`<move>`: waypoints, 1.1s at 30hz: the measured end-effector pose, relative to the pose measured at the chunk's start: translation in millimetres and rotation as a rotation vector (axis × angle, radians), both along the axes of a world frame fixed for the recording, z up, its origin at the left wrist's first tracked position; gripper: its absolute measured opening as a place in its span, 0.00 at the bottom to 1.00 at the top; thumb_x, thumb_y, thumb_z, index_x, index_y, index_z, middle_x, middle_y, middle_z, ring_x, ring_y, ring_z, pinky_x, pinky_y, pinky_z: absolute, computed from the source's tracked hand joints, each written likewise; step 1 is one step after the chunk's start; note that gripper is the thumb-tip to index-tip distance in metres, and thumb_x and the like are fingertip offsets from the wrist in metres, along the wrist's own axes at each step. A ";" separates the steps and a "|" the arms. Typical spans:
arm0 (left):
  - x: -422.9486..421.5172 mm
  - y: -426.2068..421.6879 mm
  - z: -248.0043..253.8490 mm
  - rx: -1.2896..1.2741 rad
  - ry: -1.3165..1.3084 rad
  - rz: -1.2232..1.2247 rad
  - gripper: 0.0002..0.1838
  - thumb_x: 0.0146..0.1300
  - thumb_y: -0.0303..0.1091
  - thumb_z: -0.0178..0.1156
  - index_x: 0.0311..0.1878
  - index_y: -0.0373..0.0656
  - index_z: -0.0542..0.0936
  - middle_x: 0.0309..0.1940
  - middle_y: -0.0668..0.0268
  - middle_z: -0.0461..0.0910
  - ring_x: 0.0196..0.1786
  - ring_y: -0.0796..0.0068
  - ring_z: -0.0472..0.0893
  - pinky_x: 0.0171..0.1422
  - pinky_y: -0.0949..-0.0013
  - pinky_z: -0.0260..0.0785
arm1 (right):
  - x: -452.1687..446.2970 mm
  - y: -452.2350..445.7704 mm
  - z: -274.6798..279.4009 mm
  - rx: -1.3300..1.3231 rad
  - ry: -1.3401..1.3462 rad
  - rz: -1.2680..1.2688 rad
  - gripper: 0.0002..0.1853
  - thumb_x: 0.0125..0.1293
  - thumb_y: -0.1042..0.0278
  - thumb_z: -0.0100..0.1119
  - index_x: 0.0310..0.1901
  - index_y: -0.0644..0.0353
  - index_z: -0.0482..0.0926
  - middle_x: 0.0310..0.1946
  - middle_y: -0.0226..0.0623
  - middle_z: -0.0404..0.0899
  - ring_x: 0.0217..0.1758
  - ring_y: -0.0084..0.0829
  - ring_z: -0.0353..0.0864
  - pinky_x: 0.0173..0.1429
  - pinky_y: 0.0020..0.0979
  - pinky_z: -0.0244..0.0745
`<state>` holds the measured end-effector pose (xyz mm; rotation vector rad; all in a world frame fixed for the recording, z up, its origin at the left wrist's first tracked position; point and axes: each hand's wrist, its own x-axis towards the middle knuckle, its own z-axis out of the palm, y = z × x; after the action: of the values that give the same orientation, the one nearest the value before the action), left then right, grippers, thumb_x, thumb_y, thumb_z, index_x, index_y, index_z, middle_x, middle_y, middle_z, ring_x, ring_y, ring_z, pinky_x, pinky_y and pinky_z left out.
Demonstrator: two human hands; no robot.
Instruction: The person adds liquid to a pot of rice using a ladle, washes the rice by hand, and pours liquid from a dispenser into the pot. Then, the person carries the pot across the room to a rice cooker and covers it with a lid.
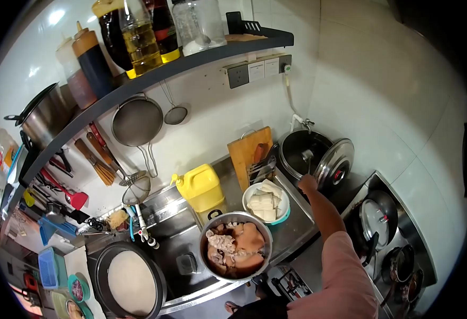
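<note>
My right hand (308, 184) reaches across to the back right and is closed around the handle of a metal ladle (307, 154). The ladle's bowl is inside a large dark pot (293, 169) under the wall tap. Against that pot leans a shiny lid (345, 154), just right of my hand. Nearer to me, a steel pot (268, 242) holds cooked meat pieces (249, 238) in brown liquid. Beside it, white blocks (266, 202) that look like tofu fill a bowl (284, 211). My left hand is out of view.
A yellow jug (200, 187) and a wooden cutting board (243, 151) stand at the back of the counter. Left of the sink (171, 282) is a black tub (104, 266) of pale contents. Pans (390, 212) sit at right. A bottle shelf (191, 60) runs overhead.
</note>
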<state>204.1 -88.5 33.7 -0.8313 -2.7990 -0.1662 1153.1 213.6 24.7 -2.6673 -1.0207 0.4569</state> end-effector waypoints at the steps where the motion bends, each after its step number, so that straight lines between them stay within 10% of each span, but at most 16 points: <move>1: 1.4 2.7 -0.1 -0.042 -0.027 0.031 0.43 0.66 0.54 0.56 0.70 0.25 0.61 0.56 0.38 0.76 0.54 0.44 0.80 0.59 0.51 0.73 | 1.6 8.7 3.1 -0.048 0.038 -0.057 0.14 0.67 0.65 0.58 0.35 0.70 0.84 0.25 0.50 0.83 0.26 0.39 0.85 0.28 0.43 0.81; 5: 8.8 7.9 5.7 -0.007 -0.057 0.041 0.45 0.66 0.55 0.55 0.71 0.22 0.56 0.57 0.39 0.76 0.55 0.47 0.80 0.60 0.55 0.73 | 31.5 41.5 -19.9 -0.014 0.379 -0.165 0.12 0.68 0.66 0.56 0.29 0.63 0.79 0.21 0.42 0.78 0.20 0.32 0.77 0.23 0.34 0.74; 10: 2.8 9.4 -3.3 -0.205 0.122 -0.044 0.46 0.67 0.53 0.55 0.71 0.20 0.54 0.61 0.38 0.72 0.61 0.46 0.76 0.67 0.57 0.68 | 44.6 31.8 -24.4 0.663 1.623 -0.820 0.15 0.68 0.67 0.55 0.22 0.54 0.72 0.14 0.30 0.70 0.12 0.23 0.66 0.18 0.23 0.65; 13: 3.9 5.4 0.7 -0.068 -0.025 0.013 0.44 0.67 0.51 0.55 0.71 0.21 0.55 0.63 0.38 0.70 0.64 0.45 0.73 0.69 0.56 0.65 | 23.5 -0.3 -21.1 0.876 1.781 -0.691 0.17 0.68 0.69 0.54 0.21 0.51 0.65 0.13 0.23 0.60 0.12 0.17 0.60 0.18 0.17 0.61; 25: -60.7 -1.4 -38.9 -0.083 0.212 -0.153 0.42 0.67 0.49 0.55 0.70 0.22 0.57 0.63 0.39 0.70 0.63 0.44 0.74 0.67 0.54 0.67 | -40.6 -158.6 93.3 0.893 1.801 -0.187 0.03 0.67 0.71 0.56 0.35 0.58 0.75 0.18 0.19 0.65 0.14 0.13 0.58 0.17 0.19 0.52; 33: -18.3 -15.0 -27.1 0.313 -0.108 -0.023 0.39 0.65 0.49 0.56 0.70 0.27 0.61 0.62 0.37 0.68 0.62 0.40 0.74 0.65 0.48 0.68 | -90.9 -228.4 241.9 0.798 1.637 -0.225 0.06 0.67 0.70 0.56 0.43 0.62 0.76 0.19 0.18 0.68 0.14 0.12 0.58 0.17 0.19 0.52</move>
<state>185.8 -103.5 6.6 -0.7972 -2.7573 -0.6522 1062.2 -14.8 266.6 -0.9891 -0.2035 1.3848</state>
